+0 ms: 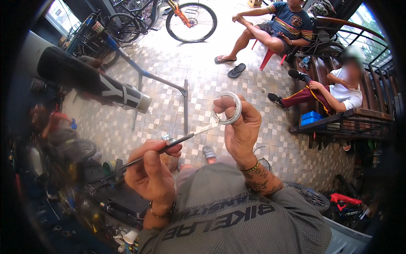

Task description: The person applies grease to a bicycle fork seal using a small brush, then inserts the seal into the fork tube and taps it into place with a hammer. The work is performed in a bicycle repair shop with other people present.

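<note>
In my right hand (244,129) is a pale metallic ring (237,111), pinched upright between thumb and fingers, with fingertips showing through its opening. My left hand (150,171) grips a thin brush (188,136) by its dark handle. A whitish coating covers the brush's front end, which meets the ring's lower left edge. Both hands are raised in front of my chest, above the tiled floor.
A thick black-and-white bike frame tube (84,80) juts in from the left near a blue stand (158,79). Dark tools and parts (55,207) crowd the lower left. Two seated people are at the right, one on a wooden bench (368,113) beside a blue box (311,118).
</note>
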{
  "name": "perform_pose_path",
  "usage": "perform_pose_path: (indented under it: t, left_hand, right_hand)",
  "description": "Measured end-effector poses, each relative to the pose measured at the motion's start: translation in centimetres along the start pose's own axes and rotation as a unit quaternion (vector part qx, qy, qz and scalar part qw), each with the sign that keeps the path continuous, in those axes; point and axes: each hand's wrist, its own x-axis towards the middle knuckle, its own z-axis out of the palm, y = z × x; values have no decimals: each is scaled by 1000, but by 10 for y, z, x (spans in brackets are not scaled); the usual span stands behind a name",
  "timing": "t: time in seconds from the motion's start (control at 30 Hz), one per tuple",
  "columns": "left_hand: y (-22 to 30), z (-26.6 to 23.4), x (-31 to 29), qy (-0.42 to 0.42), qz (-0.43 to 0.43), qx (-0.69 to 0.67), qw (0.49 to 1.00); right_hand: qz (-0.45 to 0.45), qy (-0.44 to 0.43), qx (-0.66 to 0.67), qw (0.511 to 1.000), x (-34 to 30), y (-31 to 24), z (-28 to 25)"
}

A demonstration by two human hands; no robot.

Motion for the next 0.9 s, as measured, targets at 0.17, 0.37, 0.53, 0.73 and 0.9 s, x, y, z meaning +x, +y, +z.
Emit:
perform_pose_path:
  t: [0.17,0.37,0.53,0.73,0.9]
  left_hand:
    - [-9,-1,12,15,-15,36,999]
    - [-4,4,5,-1,-33,10,999]
    - [-5,1,8,22,-68,-27,997]
    - [-7,6,4,13,-78,-25,997]
    - [-10,9,9,30,-46,-11,998]
  right_hand:
    - [3,-6,-19,1000,0,-1,-3]
    - [4,-8,-27,1000,2,0,-5]
    - [4,-21,-34,999,2,2,-13]
    - [12,3,-74,997,2,-2,-11]
    - [5,-9,-40,999,3,-1,-17]
